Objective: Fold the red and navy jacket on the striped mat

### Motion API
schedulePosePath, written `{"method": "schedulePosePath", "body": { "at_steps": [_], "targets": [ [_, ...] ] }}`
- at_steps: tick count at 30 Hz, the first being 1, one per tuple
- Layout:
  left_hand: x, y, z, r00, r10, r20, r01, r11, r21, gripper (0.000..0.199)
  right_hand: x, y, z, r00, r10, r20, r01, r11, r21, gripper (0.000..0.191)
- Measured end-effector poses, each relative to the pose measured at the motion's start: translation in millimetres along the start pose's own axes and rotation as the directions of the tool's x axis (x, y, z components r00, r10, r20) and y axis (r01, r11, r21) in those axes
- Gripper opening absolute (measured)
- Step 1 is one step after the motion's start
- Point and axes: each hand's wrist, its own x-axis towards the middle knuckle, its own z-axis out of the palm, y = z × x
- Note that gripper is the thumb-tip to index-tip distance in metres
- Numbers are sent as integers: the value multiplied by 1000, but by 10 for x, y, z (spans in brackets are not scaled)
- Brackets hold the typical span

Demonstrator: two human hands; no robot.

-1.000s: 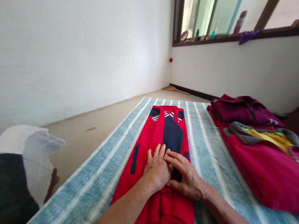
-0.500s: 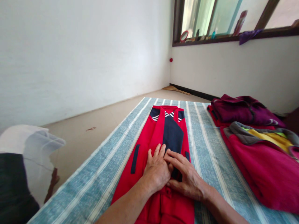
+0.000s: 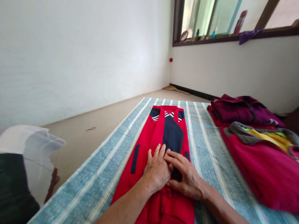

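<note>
A red jacket [image 3: 149,140] with navy panels and white stripes lies folded lengthwise on the striped blue cloth [image 3: 112,146]. My left hand [image 3: 157,169] rests on its middle, palm down, fingers outstretched and slightly spread. Just to the right, my right hand [image 3: 185,174] lies on the navy panel, its fingers extended and its thumb apart from them. The fingertips of the right hand meet the left hand's edge. Nearer to me, the jacket's lower part is bunched in folds, partly covered by my forearms.
At the right lie a folded crimson garment [image 3: 261,171] with a grey and yellow lining and a purple garment [image 3: 245,109] on red cloth. A bin [image 3: 14,174] with a white liner stands at the lower left. A window ledge [image 3: 210,39] holds small items.
</note>
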Motion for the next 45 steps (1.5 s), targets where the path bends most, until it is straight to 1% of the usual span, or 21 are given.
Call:
{"method": "schedulePosePath", "body": {
  "at_steps": [11,17,28,36,40,45],
  "targets": [
    [2,-9,10,1000,0,-7,0,1000,-19,54,5,-11,-3,1000,-16,-9,16,1000,-15,70],
    [-1,-7,-1,1000,6,6,-6,1000,-13,55,4,-12,-4,1000,-22,-7,22,1000,-7,74],
    [0,-9,6,1000,6,-8,-6,1000,-26,55,11,-31,-6,1000,-8,-12,8,1000,-5,70],
    [-1,3,-4,1000,-3,2,3,1000,-12,54,8,-13,-4,1000,-25,-13,24,1000,-11,69],
    [-3,4,-5,1000,-5,7,5,1000,-9,54,7,-23,-8,1000,-14,-7,14,1000,-9,70],
    [-10,3,-7,1000,-2,-16,2,1000,-14,53,3,-22,-7,1000,-22,-14,22,1000,-11,69]
  ]
}}
